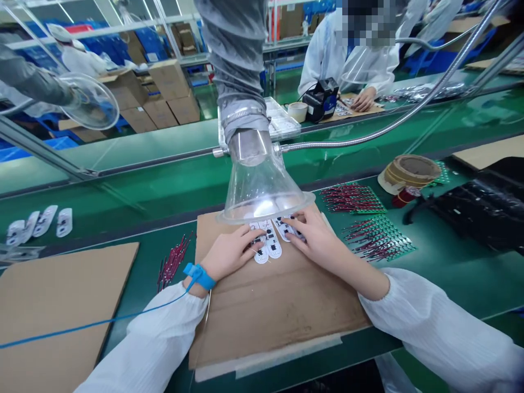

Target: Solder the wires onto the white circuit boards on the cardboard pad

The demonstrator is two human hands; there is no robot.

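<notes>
Two bare hands rest on small white oblong circuit boards [267, 246] under a clear hood.
The smooth, round-ended boards, dotted with dark chips, lie side by side at the far middle of a flat brown corrugated cardboard sheet [266, 316], beneath a clear plastic funnel-shaped hood [262, 188]. The left hand [229, 254], above a blue wrist strap [199, 275], bends its fingers onto the left boards; whether it pinches one I cannot tell. The right hand [317, 240] lies flat, fingers spread, on the right boards.
</notes>
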